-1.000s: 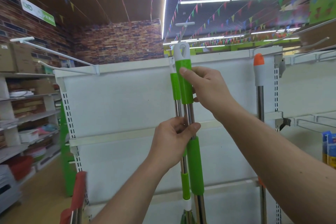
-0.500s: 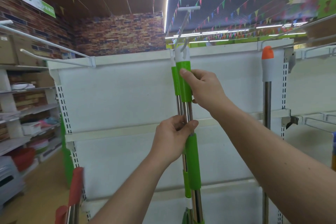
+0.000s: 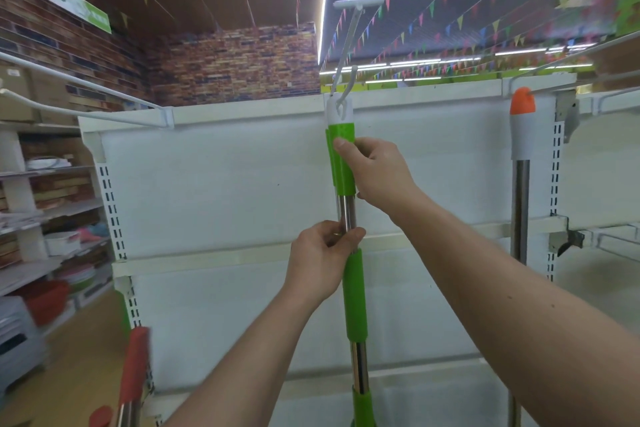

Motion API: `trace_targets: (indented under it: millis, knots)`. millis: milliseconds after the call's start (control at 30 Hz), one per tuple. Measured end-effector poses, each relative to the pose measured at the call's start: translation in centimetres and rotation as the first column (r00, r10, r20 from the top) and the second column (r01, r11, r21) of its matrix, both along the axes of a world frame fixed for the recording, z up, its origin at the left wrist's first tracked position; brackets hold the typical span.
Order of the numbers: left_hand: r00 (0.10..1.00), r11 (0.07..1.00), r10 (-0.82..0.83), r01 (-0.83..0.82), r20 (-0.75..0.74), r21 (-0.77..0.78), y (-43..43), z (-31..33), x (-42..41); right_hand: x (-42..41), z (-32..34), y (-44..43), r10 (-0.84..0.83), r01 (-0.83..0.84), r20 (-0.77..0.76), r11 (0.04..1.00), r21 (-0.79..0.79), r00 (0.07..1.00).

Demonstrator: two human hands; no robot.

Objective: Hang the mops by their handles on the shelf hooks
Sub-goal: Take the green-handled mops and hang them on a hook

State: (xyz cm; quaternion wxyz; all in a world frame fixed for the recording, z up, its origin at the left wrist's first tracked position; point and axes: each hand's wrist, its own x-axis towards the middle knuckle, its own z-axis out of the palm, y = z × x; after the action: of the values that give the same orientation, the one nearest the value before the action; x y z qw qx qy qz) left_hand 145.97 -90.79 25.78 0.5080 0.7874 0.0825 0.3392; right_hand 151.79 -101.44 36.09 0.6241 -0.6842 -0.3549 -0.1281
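So compared with half a second back, the view has crept up and in, and the white cap on the green mop (image 3: 355, 291) now sits right at the bottom bend of the hook (image 3: 347, 42), while both hands have kept their spots on the handle. Big picture: the white shelf unit (image 3: 225, 191) fills the middle of the view, with its top rail running across just behind the cap. The green mop stands upright dead centre in front of it, and a second green mop (image 3: 329, 163) sits right behind, only a sliver of its grip peeking out on the left. The hook's wire looks threaded through the cap's hole, but I can't say for sure. The right hand (image 3: 377, 173) is on the upper green grip, thumb in front and fingers wrapped behind, clamped on it. The left hand (image 3: 322, 263) is lower down, fingers and thumb curled tight round the bare steel tube just above the lower green sleeve. Off to the right an orange-capped mop (image 3: 519, 218) stands upright against the shelf, tip up at the top rail. Bottom left there's a blurry red-handled mop (image 3: 133, 367).
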Motion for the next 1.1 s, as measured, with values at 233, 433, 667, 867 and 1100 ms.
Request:
trace_targets:
  millis: [233,433,667,867,1100]
  knots:
    - [1.0,1.0,0.002,-0.002,-0.021,0.012,0.8,0.1,1.6,1.7,0.0,1.0,0.007,-0.008,-0.03,1.0,-0.012,1.0]
    - [1.0,1.0,0.002,-0.002,-0.014,0.005,1.3,-0.1,2.6,3.3,-0.3,2.0,0.034,-0.031,-0.076,0.999,0.035,0.997]
    - [0.999,0.999,0.037,-0.037,0.001,-0.022,1.6,-0.2,3.5,4.1,-0.3,2.5,0.04,-0.036,-0.095,0.998,0.046,0.995]
    - [0.999,0.998,0.05,-0.05,0.007,-0.044,1.6,-0.3,3.4,4.4,0.0,1.9,0.058,-0.049,-0.157,0.997,0.066,0.986]
    - [0.997,0.993,0.076,-0.074,0.011,-0.088,1.3,-0.3,2.9,4.1,-0.2,1.3,0.009,-0.001,-0.157,0.999,0.049,0.988]
